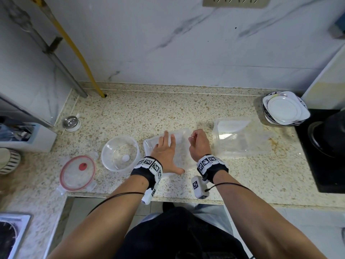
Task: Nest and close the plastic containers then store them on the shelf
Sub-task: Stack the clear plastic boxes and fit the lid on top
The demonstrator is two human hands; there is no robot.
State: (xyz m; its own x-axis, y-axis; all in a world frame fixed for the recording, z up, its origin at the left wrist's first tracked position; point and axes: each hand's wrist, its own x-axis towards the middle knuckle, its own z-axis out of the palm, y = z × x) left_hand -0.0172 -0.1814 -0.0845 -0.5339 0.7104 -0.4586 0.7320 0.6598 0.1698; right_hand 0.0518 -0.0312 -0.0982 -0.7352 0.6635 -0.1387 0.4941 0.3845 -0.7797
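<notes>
A small clear rectangular container (149,144) lies on the speckled counter (186,107), in the middle. My left hand (166,152) rests flat on top of it, fingers spread. My right hand (198,143) is at its right edge with fingers curled on the rim. A larger clear rectangular container (240,139) stands open just to the right. Left of my hands is a round clear bowl (119,152) with a small white piece inside. Further left lies a round lid (77,172) with a red rim, a red valve and clips.
Stacked plates (285,109) sit at the back right, beside a black cooktop with a dark pot (328,135). A small steel cup (71,122) stands at the back left near a yellow pipe (78,51). A sink (11,234) lies at the lower left.
</notes>
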